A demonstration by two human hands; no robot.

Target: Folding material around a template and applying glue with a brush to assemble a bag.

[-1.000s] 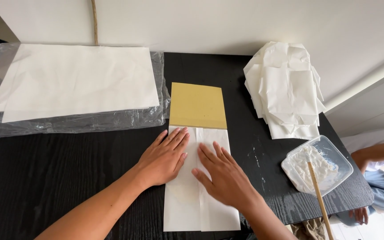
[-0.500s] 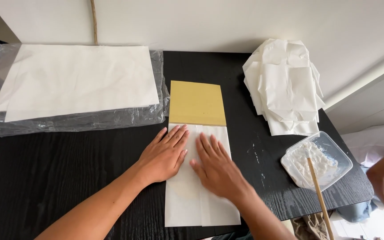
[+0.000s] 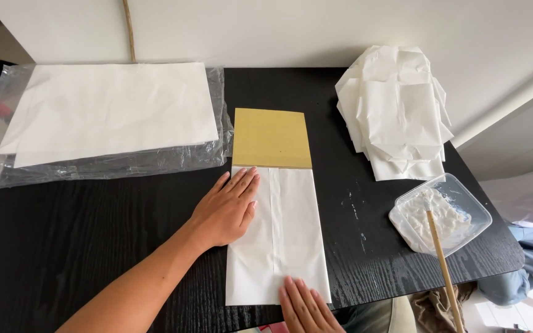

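We press a long white folded paper (image 3: pixel 285 237) flat on the black wood-grain table (image 3: pixel 94 234); it lies at the table's near edge, with a straight crease running down its length. Its far end overlaps a stiff mustard-yellow card (image 3: pixel 271 137), rectangular and matte. Our left hand (image 3: pixel 226 209) lies palm down on the paper's left edge, fingers straight and close together, gripping nothing. Our right hand (image 3: pixel 306 308) rests at the paper's near end, fingers extended flat and slightly spread, holding nothing either.

Left of the folded paper and farther back, a broad stack of smooth white sheets (image 3: pixel 109 111) sits on crinkled clear plastic wrap (image 3: pixel 118 163). Right of the paper and farther back, a heap of crumpled, folded white bags (image 3: pixel 396 111) is piled up. Nearer on that same side, a clear, square plastic tub (image 3: pixel 440 213) holds lumpy white paste, and a thin wooden stick (image 3: pixel 444 271) leans in it. White smears (image 3: pixel 356 209) mark the table between paper and tub.
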